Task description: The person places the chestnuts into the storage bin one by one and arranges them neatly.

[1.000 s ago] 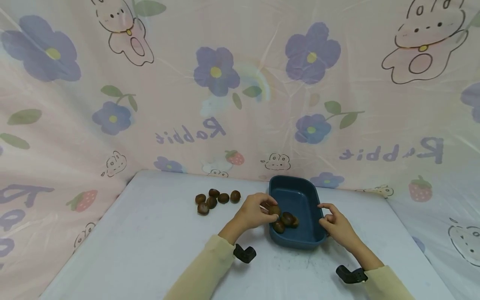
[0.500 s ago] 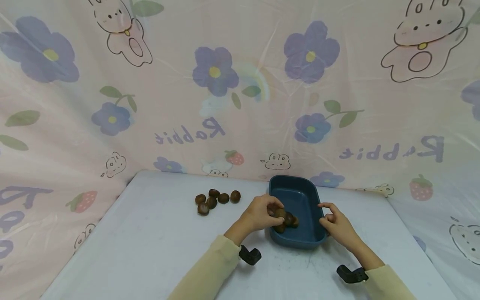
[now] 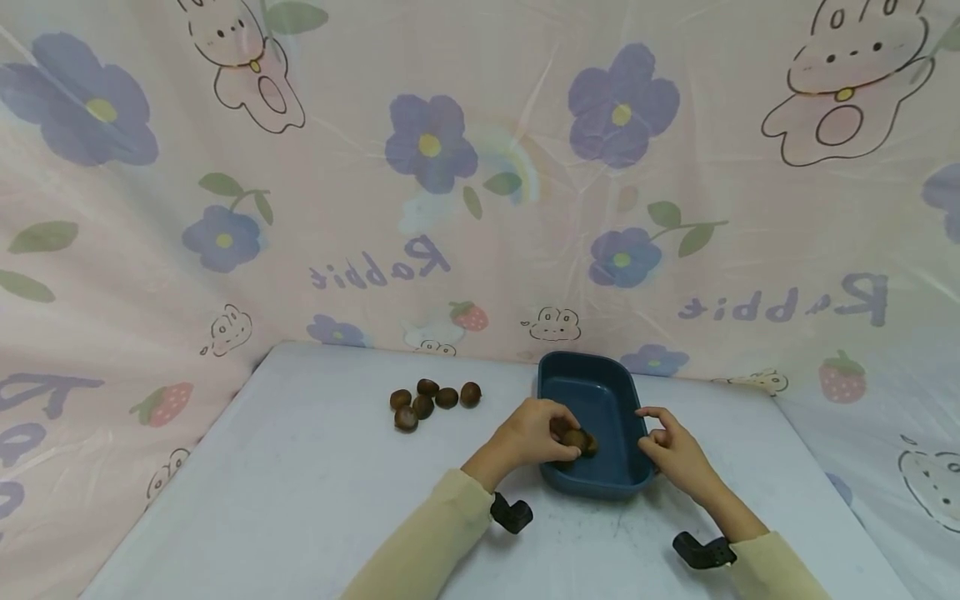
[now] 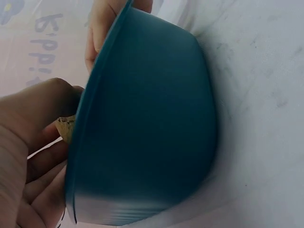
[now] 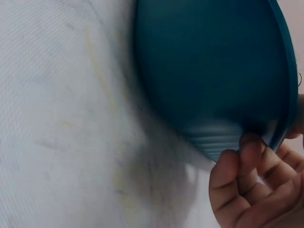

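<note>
A dark blue rectangular tub (image 3: 596, 490) stands at the right of the white table. My left hand (image 3: 534, 435) reaches over its left rim and holds a chestnut (image 3: 576, 439) between thumb and fingers, low inside the tub. Other chestnuts in there are mostly hidden behind the hand. The left wrist view shows a pale bit of the held chestnut (image 4: 65, 129) above the rim. At the tub's right side my right hand (image 3: 677, 452) grips the rim; in the right wrist view its curled fingers (image 5: 227, 178) touch the outer wall.
Several loose chestnuts (image 3: 423, 407) lie in a group on the white table (image 3: 300, 475), left of the tub. A cloth backdrop (image 3: 495, 233) printed with flowers and rabbits hangs behind and at the sides. Each wrist wears a black camera mount (image 3: 512, 513).
My left hand has moved right and slightly down with the chestnut, from over the tub's left rim to inside it among the others. The right hand has stayed at the rim.
</note>
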Demonstrator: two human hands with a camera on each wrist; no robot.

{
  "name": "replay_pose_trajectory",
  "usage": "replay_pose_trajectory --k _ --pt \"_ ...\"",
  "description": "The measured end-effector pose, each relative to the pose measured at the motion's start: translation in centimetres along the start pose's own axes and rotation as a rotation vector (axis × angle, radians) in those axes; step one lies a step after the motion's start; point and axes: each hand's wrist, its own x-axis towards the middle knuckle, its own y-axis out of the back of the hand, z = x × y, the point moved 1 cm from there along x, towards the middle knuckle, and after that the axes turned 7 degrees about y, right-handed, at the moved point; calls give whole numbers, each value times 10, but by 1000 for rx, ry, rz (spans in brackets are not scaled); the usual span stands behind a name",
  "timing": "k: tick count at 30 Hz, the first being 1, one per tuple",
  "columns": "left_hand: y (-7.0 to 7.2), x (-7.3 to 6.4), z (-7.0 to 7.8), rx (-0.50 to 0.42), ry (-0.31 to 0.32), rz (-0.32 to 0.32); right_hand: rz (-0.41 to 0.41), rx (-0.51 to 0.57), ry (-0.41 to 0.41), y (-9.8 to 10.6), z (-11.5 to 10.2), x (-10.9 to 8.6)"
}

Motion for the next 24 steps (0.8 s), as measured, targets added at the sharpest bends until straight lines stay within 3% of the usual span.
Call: replay_pose_trajectory --k 11,15,24 --pt "-8 9 7 146 16 -73 6 -4 2 0 0 0" --pt "-11 11 8 176 20 -69 11 -1 -2 0 1 0" --pt "-16 14 9 344 32 -51 12 -1 -2 -1 0 -1"
